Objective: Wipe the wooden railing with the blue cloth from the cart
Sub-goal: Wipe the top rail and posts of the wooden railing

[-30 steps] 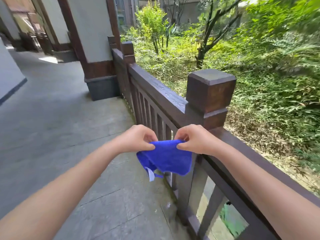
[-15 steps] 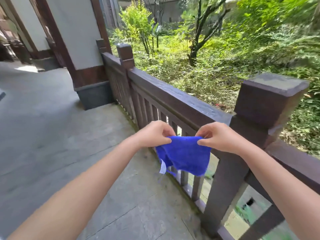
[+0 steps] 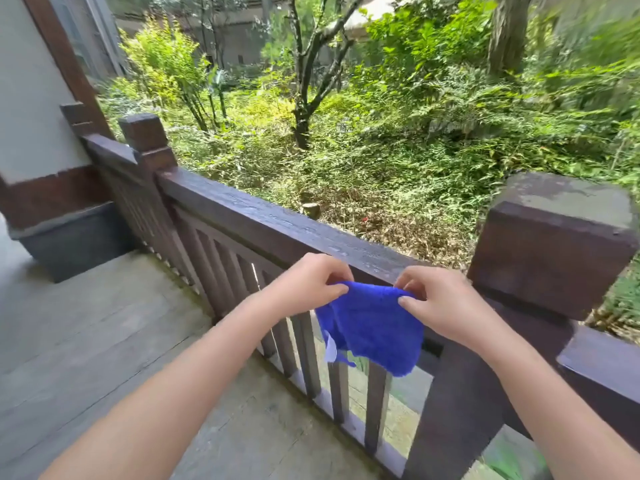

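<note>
Blue cloth (image 3: 372,327): hanging before wooden railing (image 3: 277,223), not yet touching it. Left hand (image 3: 304,285), right hand (image 3: 446,303): fingers pinching its top edge. Risk: loosening pinch dropping it over the rail.

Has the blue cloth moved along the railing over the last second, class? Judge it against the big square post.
Yes. The blue cloth, once directly below the big square post, now hangs left of it, in front of the balusters, further along the railing.

no readable text, white tag (image 3: 330,348) on blue cloth (image 3: 372,327) too blurred
</note>
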The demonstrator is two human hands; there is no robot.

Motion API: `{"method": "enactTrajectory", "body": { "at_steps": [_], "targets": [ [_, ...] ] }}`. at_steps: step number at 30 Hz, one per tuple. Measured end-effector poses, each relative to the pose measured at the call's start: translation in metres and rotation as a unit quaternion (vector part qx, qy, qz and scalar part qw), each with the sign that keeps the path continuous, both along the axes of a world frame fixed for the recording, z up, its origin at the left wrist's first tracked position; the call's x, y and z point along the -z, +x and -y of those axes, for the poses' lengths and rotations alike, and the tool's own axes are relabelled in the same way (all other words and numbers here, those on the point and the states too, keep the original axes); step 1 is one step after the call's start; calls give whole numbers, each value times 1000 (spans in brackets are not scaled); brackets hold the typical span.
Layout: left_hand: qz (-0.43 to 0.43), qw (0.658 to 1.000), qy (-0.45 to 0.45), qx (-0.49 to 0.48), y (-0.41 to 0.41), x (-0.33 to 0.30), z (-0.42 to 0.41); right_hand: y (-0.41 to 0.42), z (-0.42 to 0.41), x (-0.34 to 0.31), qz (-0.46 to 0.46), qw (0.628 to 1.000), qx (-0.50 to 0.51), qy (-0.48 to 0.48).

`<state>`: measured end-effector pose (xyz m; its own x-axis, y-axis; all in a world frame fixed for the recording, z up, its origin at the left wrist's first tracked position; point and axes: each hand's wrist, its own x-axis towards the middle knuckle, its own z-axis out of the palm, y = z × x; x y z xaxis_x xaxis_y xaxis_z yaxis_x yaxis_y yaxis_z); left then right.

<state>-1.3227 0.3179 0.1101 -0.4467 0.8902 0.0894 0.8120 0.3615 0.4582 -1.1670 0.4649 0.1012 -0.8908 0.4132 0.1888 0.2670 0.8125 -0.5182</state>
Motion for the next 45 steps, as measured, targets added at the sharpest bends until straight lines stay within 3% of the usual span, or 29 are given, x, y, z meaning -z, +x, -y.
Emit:
{"method": "enactTrajectory", "body": {
  "at_steps": [16, 23, 30, 33, 36, 40, 45],
  "targets": [
    [-11, 973, 12, 231, -105, -2, -103, -55, -24, 0, 65, 968, 242, 13],
    [-29, 950, -6, 312, -132, -12, -152, -86, -39, -15, 157, 923, 344, 74],
    [-25, 948, -28, 316, -110, 19, -208, -100, -58, 1, 228, 857, 433, 164],
    [-94, 956, 29, 276, -98, 30, -215, -95, -66, 17, 195, 855, 444, 184],
    [-151, 929, 120, 317, -84, 59, -198, -88, -62, 49, 108, 884, 416, 185],
    [-160, 917, 6, 365, -66, 100, -172, -84, -44, 92, 152, 899, 394, 119],
    [-173, 919, 25, 352, -80, 106, -172, -100, -38, 100, 153, 876, 438, 132]
  ]
}}
